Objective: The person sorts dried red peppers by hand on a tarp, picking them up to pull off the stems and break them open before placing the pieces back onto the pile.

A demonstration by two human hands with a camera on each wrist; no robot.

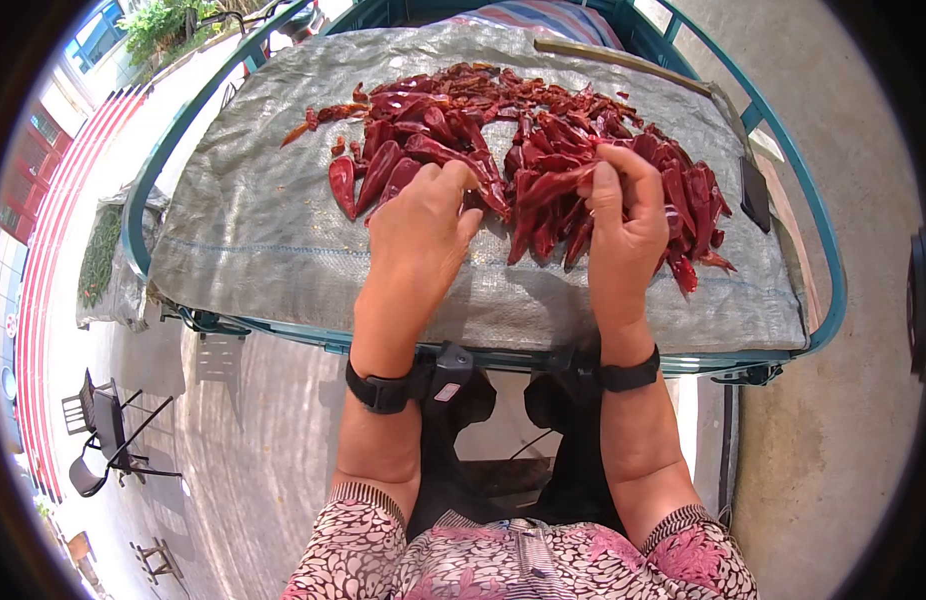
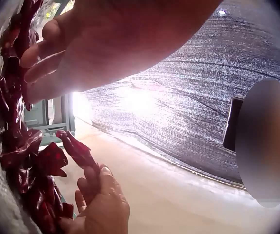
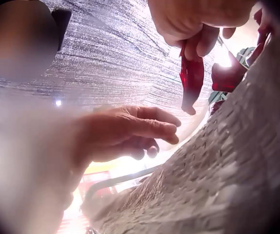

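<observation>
In the head view, my right hand pinches a dried red chili pepper by one end, between thumb and fingers. That same chili pepper points downward from the fingers in the right wrist view. My left hand is at the near edge of the left chili heap. Its fingers are loosely bent with nothing between them, as the left hand shows in the right wrist view. Under and behind the right hand lies another heap of chilies.
A grey woven sheet covers the teal-railed cart bed. Smaller red pieces are spread behind the heaps. A dark flat phone-like object lies at the right, and a wooden strip along the back.
</observation>
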